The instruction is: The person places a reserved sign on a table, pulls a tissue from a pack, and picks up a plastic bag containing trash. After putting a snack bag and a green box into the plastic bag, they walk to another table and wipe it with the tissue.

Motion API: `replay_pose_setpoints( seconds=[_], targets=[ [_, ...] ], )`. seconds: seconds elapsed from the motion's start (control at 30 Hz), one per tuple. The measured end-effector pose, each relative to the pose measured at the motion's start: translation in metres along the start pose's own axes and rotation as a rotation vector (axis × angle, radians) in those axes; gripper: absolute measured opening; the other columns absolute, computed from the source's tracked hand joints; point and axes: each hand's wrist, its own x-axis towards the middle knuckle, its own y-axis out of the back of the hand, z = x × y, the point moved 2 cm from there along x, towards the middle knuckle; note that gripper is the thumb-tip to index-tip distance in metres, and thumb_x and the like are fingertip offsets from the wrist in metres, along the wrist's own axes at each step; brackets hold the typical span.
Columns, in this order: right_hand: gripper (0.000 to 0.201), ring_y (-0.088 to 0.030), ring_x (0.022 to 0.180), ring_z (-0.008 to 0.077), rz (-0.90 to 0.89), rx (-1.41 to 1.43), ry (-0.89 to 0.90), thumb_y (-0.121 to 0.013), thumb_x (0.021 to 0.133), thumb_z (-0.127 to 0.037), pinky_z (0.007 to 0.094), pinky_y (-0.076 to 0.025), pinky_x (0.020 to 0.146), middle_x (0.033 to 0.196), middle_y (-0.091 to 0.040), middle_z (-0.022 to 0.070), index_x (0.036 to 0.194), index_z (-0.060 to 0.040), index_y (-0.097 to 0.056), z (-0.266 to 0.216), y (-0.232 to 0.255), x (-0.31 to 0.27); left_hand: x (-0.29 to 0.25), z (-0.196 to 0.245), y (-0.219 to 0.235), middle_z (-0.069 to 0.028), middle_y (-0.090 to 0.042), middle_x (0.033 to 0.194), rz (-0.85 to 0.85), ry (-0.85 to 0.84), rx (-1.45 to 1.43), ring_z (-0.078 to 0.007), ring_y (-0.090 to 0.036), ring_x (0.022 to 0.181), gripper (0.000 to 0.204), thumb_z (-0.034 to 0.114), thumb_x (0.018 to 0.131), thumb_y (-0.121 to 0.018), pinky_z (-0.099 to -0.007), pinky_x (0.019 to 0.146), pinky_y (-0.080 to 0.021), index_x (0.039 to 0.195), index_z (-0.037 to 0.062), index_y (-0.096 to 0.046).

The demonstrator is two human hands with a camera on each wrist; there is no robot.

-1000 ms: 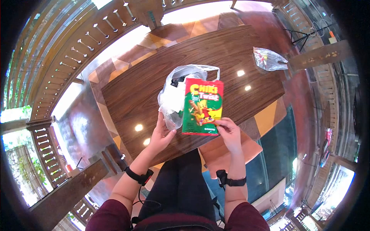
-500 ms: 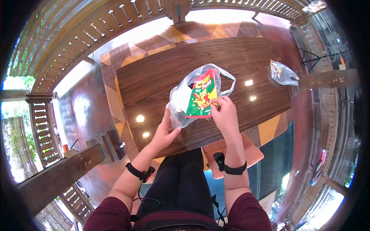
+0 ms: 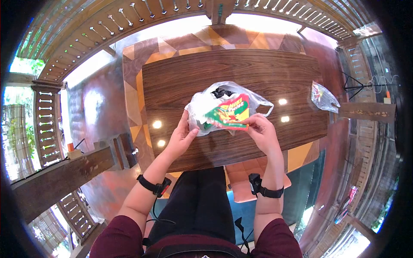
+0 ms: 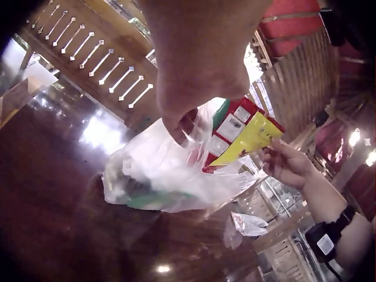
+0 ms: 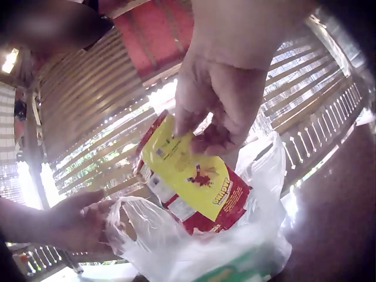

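My right hand (image 3: 263,134) pinches the lower right corner of a red, green and yellow snack packet (image 3: 234,112). The packet lies tilted at the mouth of a white translucent plastic bag (image 3: 200,107) on the table. My left hand (image 3: 180,138) holds the bag's left edge between thumb and fingers. Something black (image 3: 221,92) shows inside the bag. In the right wrist view, the packet's yellow and red back (image 5: 197,176) faces the camera above the bag (image 5: 176,252), and a green item shows through the plastic.
The bag stands on a dark wooden table (image 3: 180,73). Another clear plastic bag (image 3: 322,98) with something colourful inside lies at its right end. A pinkish-orange chair (image 3: 245,178) stands at the near edge, and wooden railings surround the area.
The packet has gone from upright and facing the head camera to tilted and lower at the bag's mouth. My right hand has turned with it; my left hand still holds the bag.
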Motion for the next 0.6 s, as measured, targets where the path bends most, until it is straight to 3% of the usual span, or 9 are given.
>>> replay_pose_setpoints(
  seconds=[0.03,0.13,0.23,0.37,0.47,0.6],
  targets=[
    [0.018,-0.054,0.073,0.0094,0.038,0.039,0.036,-0.051,0.081,0.000,0.0206,-0.045,0.066,0.082,-0.056,0.0050,0.098,0.0021,-0.054,0.003,0.000,-0.001,-0.001,0.001,0.000,-0.0115,-0.044,0.116,0.005,-0.014,0.004,-0.0164,-0.045,0.104,0.070,0.017,0.087,-0.049,-0.0292,0.089,-0.036,0.137,0.0065,-0.002],
    [0.012,-0.054,0.069,0.0085,0.204,0.522,-0.110,-0.051,0.084,-0.006,0.0220,-0.045,0.063,0.078,-0.056,0.0037,0.092,0.0002,-0.056,0.008,-0.010,-0.005,-0.003,0.002,-0.001,-0.0116,-0.042,0.118,0.015,-0.029,-0.002,-0.0168,-0.042,0.106,0.067,0.022,0.089,-0.045,-0.0300,0.091,-0.033,0.137,0.0058,-0.001],
    [0.017,-0.055,0.062,0.0092,0.291,0.545,-0.251,-0.048,0.087,-0.013,0.0218,-0.046,0.058,0.072,-0.056,0.0028,0.097,-0.0007,-0.054,0.019,-0.022,-0.008,-0.004,-0.002,0.000,-0.0120,-0.041,0.120,0.033,-0.005,-0.045,-0.0175,-0.041,0.108,0.065,0.026,0.090,-0.041,-0.0311,0.091,-0.033,0.137,0.0051,-0.001],
    [0.019,-0.056,0.052,0.0124,0.363,0.484,-0.387,-0.046,0.089,-0.016,0.0228,-0.048,0.050,0.068,-0.057,0.0060,0.091,0.0007,-0.054,0.043,-0.039,-0.012,-0.001,0.000,-0.005,-0.0124,-0.039,0.123,0.071,-0.010,-0.073,-0.0179,-0.040,0.110,0.064,0.026,0.091,-0.040,-0.0313,0.093,-0.031,0.137,0.0051,-0.001],
    [0.018,-0.056,0.053,0.0114,0.412,0.609,-0.486,-0.045,0.088,-0.015,0.0221,-0.047,0.050,0.067,-0.056,0.0058,0.091,0.0009,-0.054,0.040,-0.039,-0.017,0.001,0.006,-0.007,-0.0125,-0.038,0.124,0.079,-0.014,-0.007,-0.0179,-0.039,0.111,0.064,0.025,0.091,-0.040,-0.0312,0.095,-0.030,0.137,0.0051,0.000],
    [0.019,-0.056,0.051,0.0117,0.620,0.687,-0.370,-0.044,0.089,-0.016,0.0220,-0.047,0.049,0.066,-0.056,0.0063,0.090,0.0015,-0.053,0.038,-0.043,-0.028,0.003,0.008,-0.006,-0.0122,-0.038,0.124,0.081,0.005,0.072,-0.0176,-0.039,0.112,0.064,0.024,0.090,-0.040,-0.0309,0.095,-0.029,0.137,0.0044,0.000]
  ],
)
